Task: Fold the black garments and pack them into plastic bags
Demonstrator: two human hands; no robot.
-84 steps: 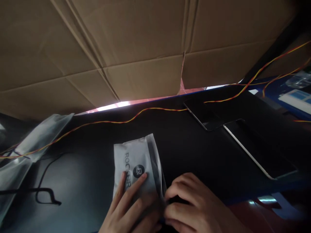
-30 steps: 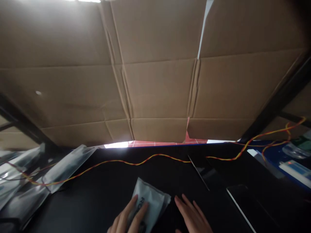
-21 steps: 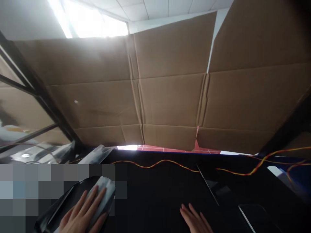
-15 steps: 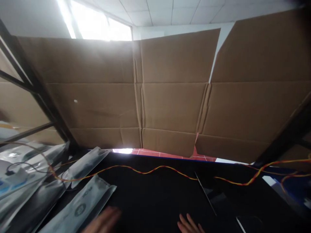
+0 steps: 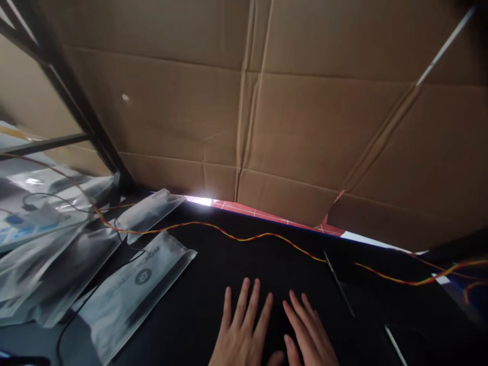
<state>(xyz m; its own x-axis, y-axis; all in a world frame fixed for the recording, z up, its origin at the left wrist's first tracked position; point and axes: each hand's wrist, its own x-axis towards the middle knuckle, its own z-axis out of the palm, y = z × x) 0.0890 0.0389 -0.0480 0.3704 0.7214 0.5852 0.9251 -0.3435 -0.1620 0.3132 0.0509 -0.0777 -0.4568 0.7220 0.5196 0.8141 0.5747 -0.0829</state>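
Pouch (image 5: 133, 290) of frosted, greyish plastic, flat and oblong with creased faces, dark lettering and a round dark mark; lies slantwise on the smooth black table (image 5: 202, 290), left of both hands and touching neither. Left hand (image 5: 244, 325): palm down, wide open, fingers straight and fanned, holding nothing. Right hand (image 5: 310, 330): palm down, open, fingers extended and closer together, also holding nothing; set just beside the left hand. Whether either palm presses on the table: cannot tell. Black cable (image 5: 76, 311), thin and curved, crosses the left part of the pouch. Beyond it, a smaller translucent bag (image 5: 150, 209); further left, cloudy, wrinkled bags (image 5: 72, 274) in a heap. Twisted wire (image 5: 236, 237), red and yellow, runs in shallow waves across the table. Right side: two thin dark slabs, the nearer slab (image 5: 395, 345) and the farther slab (image 5: 338, 284), each with a pale straight edge. Behind, cardboard (image 5: 297, 122), brown, matte, creased into panels.
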